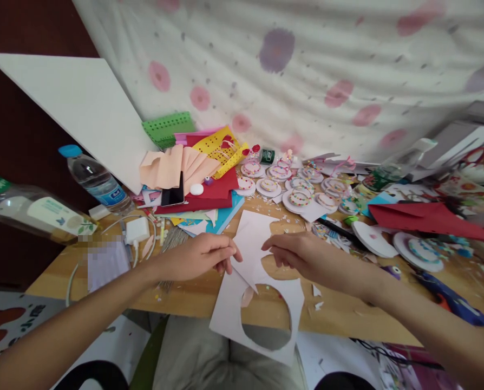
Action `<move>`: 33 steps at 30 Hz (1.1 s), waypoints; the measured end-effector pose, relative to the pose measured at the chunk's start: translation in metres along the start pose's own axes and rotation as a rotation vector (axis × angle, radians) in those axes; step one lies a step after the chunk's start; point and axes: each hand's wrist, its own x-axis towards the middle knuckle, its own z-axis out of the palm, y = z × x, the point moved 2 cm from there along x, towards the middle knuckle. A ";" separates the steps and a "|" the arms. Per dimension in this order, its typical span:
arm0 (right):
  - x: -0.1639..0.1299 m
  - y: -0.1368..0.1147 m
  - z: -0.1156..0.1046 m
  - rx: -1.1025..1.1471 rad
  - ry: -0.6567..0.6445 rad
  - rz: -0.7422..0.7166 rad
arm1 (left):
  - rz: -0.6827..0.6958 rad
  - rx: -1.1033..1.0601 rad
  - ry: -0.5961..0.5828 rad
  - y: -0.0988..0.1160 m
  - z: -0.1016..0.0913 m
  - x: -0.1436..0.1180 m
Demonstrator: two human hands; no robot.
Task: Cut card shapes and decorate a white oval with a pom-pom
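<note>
A white paper sheet (252, 230) with curved cut-outs along its right side lies in the middle of the desk. Overlapping its lower end, a second white sheet (229, 309) with a large round hole hangs past the desk's front edge over the lap. My left hand (203, 254) is at the left edge of the upper sheet, fingers bent and a little apart, fingertips over the paper. Across from it, my right hand (293, 249) hovers by the sheet's right edge, index finger stretched out and the others loosely bent. Neither hand visibly grips anything.
Decorated paper discs (300, 197) crowd the back right. A blue glue gun (453, 298) lies at right near red paper (424, 219). Coloured sheets, a phone (172, 195), a charger (137, 230) and a water bottle (98, 181) stand or lie at left. Paper scraps are scattered about.
</note>
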 end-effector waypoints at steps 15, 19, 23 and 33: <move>0.007 -0.015 -0.006 -0.061 0.246 -0.063 | 0.074 -0.517 0.265 -0.001 -0.006 0.017; 0.010 -0.017 -0.004 -0.025 0.273 -0.112 | 0.132 -0.552 0.375 0.006 -0.003 0.024; 0.013 -0.021 -0.003 -0.068 0.361 -0.209 | 0.115 -0.581 0.364 0.013 0.002 0.031; 0.012 -0.025 -0.004 -0.383 0.524 -0.391 | 0.014 -0.770 0.143 0.013 0.000 0.034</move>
